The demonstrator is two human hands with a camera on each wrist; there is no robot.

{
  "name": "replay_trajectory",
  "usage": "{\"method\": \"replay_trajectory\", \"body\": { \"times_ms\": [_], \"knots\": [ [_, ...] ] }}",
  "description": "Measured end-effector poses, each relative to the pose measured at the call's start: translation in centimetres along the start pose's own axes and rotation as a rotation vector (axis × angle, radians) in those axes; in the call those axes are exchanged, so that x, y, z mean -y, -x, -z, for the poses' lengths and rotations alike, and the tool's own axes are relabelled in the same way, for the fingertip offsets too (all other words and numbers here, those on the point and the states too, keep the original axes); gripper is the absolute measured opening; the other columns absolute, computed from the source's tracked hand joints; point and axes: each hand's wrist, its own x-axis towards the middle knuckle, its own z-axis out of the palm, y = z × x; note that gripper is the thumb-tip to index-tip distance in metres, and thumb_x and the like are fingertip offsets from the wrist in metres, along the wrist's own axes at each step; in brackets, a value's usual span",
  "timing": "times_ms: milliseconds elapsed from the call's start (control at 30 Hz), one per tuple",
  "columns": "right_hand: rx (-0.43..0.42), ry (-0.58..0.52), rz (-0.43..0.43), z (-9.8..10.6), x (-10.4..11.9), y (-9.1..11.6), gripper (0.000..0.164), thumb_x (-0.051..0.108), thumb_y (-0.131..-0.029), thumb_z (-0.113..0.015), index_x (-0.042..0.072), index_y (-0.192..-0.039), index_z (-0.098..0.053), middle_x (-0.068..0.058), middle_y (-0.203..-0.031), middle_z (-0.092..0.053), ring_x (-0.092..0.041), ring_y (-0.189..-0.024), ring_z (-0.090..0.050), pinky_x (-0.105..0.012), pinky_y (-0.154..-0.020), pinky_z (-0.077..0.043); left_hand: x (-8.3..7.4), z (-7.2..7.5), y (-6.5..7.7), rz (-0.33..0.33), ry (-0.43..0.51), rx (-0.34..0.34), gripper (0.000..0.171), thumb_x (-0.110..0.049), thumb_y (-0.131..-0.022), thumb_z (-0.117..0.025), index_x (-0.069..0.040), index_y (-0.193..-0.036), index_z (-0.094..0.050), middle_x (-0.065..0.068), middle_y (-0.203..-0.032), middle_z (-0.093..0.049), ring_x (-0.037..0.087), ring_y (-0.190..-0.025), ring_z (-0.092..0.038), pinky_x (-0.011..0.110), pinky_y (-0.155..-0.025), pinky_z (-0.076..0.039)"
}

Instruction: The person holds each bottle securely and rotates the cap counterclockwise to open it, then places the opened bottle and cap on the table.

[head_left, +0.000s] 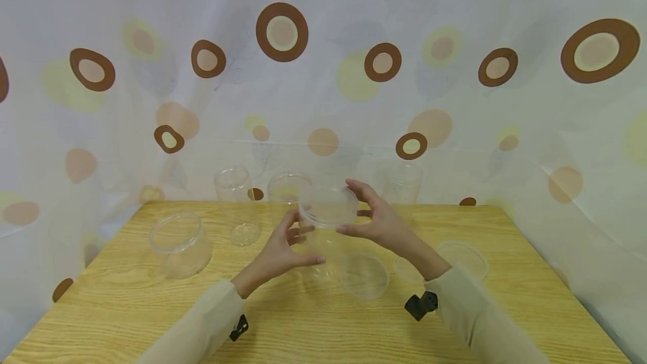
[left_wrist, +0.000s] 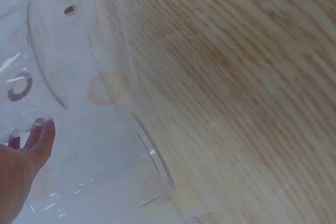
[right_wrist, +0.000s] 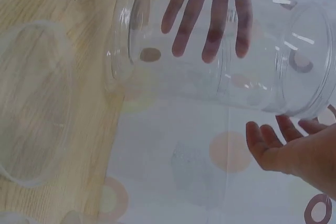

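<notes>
In the head view a clear plastic jar [head_left: 323, 251] is between my two hands at the middle of the table, with a round clear lid [head_left: 328, 206] at its top. My left hand [head_left: 278, 246] holds the jar's side, thumb in front and fingers behind. Through the clear wall [right_wrist: 257, 85] in the right wrist view, those fingers [right_wrist: 210, 24] appear spread. My right hand [head_left: 379, 221] grips the lid's right edge between thumb and fingers. Its fingertips [right_wrist: 257, 137] are right at the rim in the right wrist view. Beside the jar lies a loose clear lid [head_left: 365, 277].
Behind my hands stand clear jars: a tall one [head_left: 237, 206], another [head_left: 289, 187] and one at the right [head_left: 404, 184]. A short wide jar [head_left: 179, 246] sits at the left. Another lid [head_left: 465, 260] lies by my right forearm. A patterned curtain [head_left: 323, 72] hangs behind the wooden table [head_left: 323, 336].
</notes>
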Motion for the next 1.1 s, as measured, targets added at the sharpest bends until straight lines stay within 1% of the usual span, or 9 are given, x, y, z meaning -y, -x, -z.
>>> {"method": "replay_trajectory", "body": {
  "times_ms": [100, 167, 300, 433, 533, 667, 800, 933, 1100],
  "knots": [
    [-0.058, 0.019, -0.03, -0.6, 0.4, 0.1, 0.085, 0.027, -0.075, -0.075, 0.012, -0.142, -0.024, -0.011, -0.141, -0.036, -0.029, -0.125, -0.038, -0.052, -0.1, -0.035, -0.4, -0.1, 0.0, 0.027, -0.009, -0.013, 0.094, -0.009, -0.067, -0.081, -0.028, -0.14, -0.025, 0.01, -0.131, -0.037, 0.039, -0.121, -0.045, 0.054, -0.098, -0.038],
    [-0.081, 0.03, -0.036, -0.9, 0.5, 0.1, 0.084, 0.028, -0.075, -0.075, 0.011, -0.141, -0.026, -0.012, -0.139, -0.037, -0.03, -0.124, -0.039, -0.051, -0.1, -0.036, -0.8, -0.1, 0.1, 0.031, 0.004, -0.012, 0.094, -0.006, -0.067, -0.08, -0.025, -0.141, -0.025, 0.011, -0.131, -0.037, 0.041, -0.122, -0.044, 0.055, -0.099, -0.037],
    [-0.076, 0.033, -0.034, -0.8, 0.4, 0.0, 0.081, 0.027, -0.076, -0.075, 0.009, -0.14, -0.029, -0.012, -0.137, -0.039, -0.03, -0.122, -0.041, -0.05, -0.1, -0.036, -1.7, -0.1, 0.3, 0.014, 0.045, 0.018, 0.094, -0.004, -0.068, -0.078, -0.018, -0.143, -0.023, 0.017, -0.132, -0.035, 0.046, -0.122, -0.041, 0.06, -0.099, -0.033],
    [0.032, -0.008, -0.017, 0.1, -0.1, -0.3, 0.078, 0.026, -0.078, -0.073, 0.012, -0.14, -0.029, -0.008, -0.139, -0.037, -0.028, -0.12, -0.042, -0.046, -0.098, -0.04, -1.3, 0.1, 0.4, 0.014, 0.062, 0.053, 0.094, -0.005, -0.069, -0.079, -0.022, -0.142, -0.022, 0.014, -0.134, -0.035, 0.041, -0.123, -0.043, 0.058, -0.1, -0.034],
    [0.161, -0.114, 0.003, 1.1, -0.7, -0.6, 0.075, 0.021, -0.081, -0.071, 0.014, -0.142, -0.027, -0.008, -0.139, -0.034, -0.027, -0.117, -0.043, -0.04, -0.089, -0.047, -0.5, 0.3, 0.4, 0.015, 0.074, 0.079, 0.094, -0.008, -0.068, -0.08, -0.028, -0.141, -0.023, 0.009, -0.137, -0.035, 0.035, -0.123, -0.046, 0.055, -0.1, -0.036],
    [0.311, -0.287, 0.03, 2.0, -1.3, -1.0, 0.077, 0.014, -0.082, -0.068, 0.008, -0.143, -0.021, -0.014, -0.14, -0.03, -0.025, -0.115, -0.043, -0.033, -0.085, -0.049, -0.1, 0.4, 0.4, -0.001, 0.103, 0.123, 0.093, -0.012, -0.068, -0.081, -0.028, -0.141, -0.025, 0.006, -0.141, -0.034, 0.036, -0.122, -0.046, 0.053, -0.099, -0.037],
    [0.374, -0.334, 0.063, 2.3, -1.6, -1.2, 0.08, 0.014, -0.083, -0.067, 0.004, -0.144, -0.017, -0.016, -0.142, -0.026, -0.021, -0.118, -0.04, -0.03, -0.09, -0.045, -0.2, 0.4, 0.5, -0.009, 0.099, 0.142, 0.093, -0.014, -0.069, -0.081, -0.027, -0.141, -0.025, 0.007, -0.141, -0.033, 0.036, -0.121, -0.047, 0.051, -0.099, -0.039],
    [0.353, -0.299, 0.075, 2.3, -1.6, -1.0, 0.082, 0.017, -0.083, -0.067, 0.009, -0.146, -0.015, -0.014, -0.146, -0.022, -0.023, -0.125, -0.035, -0.035, -0.096, -0.041, -0.2, 0.4, 0.5, -0.014, 0.077, 0.12, 0.092, -0.012, -0.068, -0.081, -0.024, -0.141, -0.026, 0.01, -0.139, -0.035, 0.035, -0.12, -0.048, 0.052, -0.098, -0.039],
    [0.177, -0.16, 0.07, 1.4, -1.1, -0.3, 0.085, 0.02, -0.08, -0.071, 0.017, -0.145, -0.016, -0.009, -0.149, -0.023, -0.028, -0.132, -0.026, -0.051, -0.101, -0.032, 0.0, 0.3, 0.5, -0.028, 0.052, 0.068, 0.092, -0.007, -0.066, -0.081, -0.02, -0.139, -0.027, 0.011, -0.133, -0.037, 0.037, -0.119, -0.048, 0.053, -0.097, -0.039]
  ]
}}
